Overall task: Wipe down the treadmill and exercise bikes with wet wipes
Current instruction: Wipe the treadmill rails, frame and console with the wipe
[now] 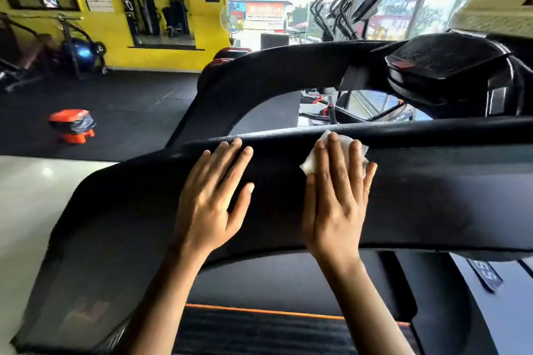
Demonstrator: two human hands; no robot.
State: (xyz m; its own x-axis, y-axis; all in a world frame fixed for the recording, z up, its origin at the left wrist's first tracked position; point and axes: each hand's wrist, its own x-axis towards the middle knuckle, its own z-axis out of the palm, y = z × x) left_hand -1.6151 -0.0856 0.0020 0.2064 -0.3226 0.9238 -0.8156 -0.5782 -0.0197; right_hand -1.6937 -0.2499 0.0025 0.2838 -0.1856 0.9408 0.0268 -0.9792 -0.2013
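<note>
A wide black treadmill handrail panel (pixel 432 196) runs across the middle of the head view. My right hand (pixel 337 199) lies flat on it with straight fingers, pressing a white wet wipe (pixel 310 163) against the surface; the wipe shows around the fingertips. My left hand (pixel 213 196) rests flat on the same panel just to the left, fingers spread, holding nothing. The treadmill console (pixel 444 63) sits behind at the upper right. The belt (pixel 259 334) with an orange edge stripe lies below my arms.
An orange bin with a black liner (pixel 72 125) stands on the dark rubber floor at the left. More cardio machines (pixel 340 14) line the windows at the back right. A yellow wall with a mirror (pixel 164 14) is at the far left.
</note>
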